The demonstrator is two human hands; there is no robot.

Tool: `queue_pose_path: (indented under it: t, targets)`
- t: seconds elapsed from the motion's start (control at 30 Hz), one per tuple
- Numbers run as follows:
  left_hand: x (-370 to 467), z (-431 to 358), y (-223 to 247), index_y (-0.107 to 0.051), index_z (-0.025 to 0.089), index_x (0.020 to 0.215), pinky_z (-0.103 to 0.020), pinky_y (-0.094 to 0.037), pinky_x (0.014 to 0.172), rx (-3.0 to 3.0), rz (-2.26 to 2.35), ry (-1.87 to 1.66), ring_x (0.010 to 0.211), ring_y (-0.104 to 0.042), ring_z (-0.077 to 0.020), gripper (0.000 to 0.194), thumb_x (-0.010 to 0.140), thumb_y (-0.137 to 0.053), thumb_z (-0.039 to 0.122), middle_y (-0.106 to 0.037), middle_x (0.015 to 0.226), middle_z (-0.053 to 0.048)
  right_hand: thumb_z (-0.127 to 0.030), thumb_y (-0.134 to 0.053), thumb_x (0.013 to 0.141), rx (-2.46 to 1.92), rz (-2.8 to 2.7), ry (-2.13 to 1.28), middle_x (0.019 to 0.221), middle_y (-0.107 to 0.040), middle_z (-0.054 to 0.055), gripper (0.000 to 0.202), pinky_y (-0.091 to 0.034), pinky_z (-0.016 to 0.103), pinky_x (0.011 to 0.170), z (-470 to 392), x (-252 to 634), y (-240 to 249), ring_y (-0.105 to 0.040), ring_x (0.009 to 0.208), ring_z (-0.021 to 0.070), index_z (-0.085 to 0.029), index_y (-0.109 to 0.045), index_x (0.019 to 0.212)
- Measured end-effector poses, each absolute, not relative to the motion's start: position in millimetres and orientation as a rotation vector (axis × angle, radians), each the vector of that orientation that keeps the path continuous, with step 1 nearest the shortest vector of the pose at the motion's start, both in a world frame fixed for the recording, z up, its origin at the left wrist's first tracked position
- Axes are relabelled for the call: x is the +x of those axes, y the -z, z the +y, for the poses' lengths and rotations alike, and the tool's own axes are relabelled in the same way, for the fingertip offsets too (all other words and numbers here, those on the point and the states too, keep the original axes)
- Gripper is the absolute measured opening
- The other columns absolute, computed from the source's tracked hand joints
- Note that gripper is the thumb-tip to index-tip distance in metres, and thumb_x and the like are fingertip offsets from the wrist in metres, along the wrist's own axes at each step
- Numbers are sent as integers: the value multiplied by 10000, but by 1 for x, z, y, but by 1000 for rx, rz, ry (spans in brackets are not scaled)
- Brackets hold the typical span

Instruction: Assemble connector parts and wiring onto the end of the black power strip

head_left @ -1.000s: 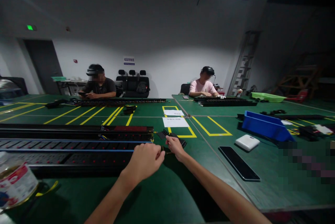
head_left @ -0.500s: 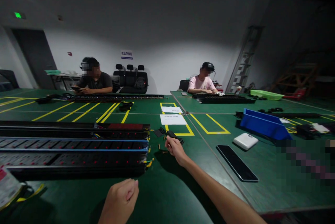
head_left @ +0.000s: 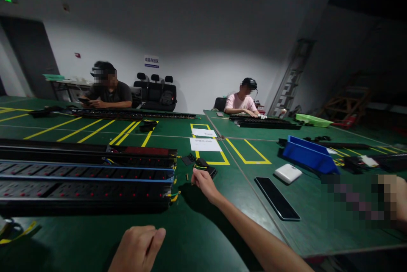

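My right hand (head_left: 205,185) is stretched out over the green table, its thumb and fingers pinched at a small brass-coloured screw, mostly covered by the fingertips. Another screw (head_left: 187,176) lies just left of these fingers. Right behind the hand are a black block-like part (head_left: 210,171) and a flat black piece (head_left: 188,159). My left hand (head_left: 140,246) is closed in a fist low in front; its inside is hidden. Long black socket strips (head_left: 95,191), some with blue edges and red dots, lie to the left, yellow-green wires (head_left: 174,195) at their ends.
Right of my arm lie a dark phone (head_left: 276,198), a white case (head_left: 288,173) and a blue bin (head_left: 310,155). White papers (head_left: 205,144) lie inside yellow tape lines. Two people (head_left: 108,90) sit across the table. A blurred-out hand shows at the right edge.
My right hand has come down to the screw that lay by its fingertips. The left stays closed. The view has shifted slightly, and more shows at the right edge.
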State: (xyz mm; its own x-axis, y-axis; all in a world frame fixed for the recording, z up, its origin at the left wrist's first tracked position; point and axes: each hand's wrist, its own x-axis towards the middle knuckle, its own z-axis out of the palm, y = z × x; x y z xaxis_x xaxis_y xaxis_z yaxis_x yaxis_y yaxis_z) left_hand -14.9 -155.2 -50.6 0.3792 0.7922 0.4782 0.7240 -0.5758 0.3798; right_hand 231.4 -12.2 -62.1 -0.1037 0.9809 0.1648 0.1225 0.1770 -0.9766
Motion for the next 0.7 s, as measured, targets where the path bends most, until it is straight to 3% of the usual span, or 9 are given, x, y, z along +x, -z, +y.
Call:
queue_pose_path:
  t: [0.3,0.7]
  targets:
    - [-11,-156,47,-509,189,525,-312,-261,525,2546,1440,-1063,428,-490,-105,535,1021,-315,231,-529,479,-3,-735,-515,805,-1144,-1317,-1154,460,-348,-60,581,-184,248,439,-11,236,58,-280,422,87,-191,-559,607]
    - [-10,-156,52,-529,182,504,-317,-263,534,2523,1573,-984,438,-473,-108,563,1013,-305,270,-527,473,-18,-700,-505,856,-1106,-1329,-1191,463,-385,-55,565,-196,241,433,-6,240,70,-296,416,86,-186,-587,636]
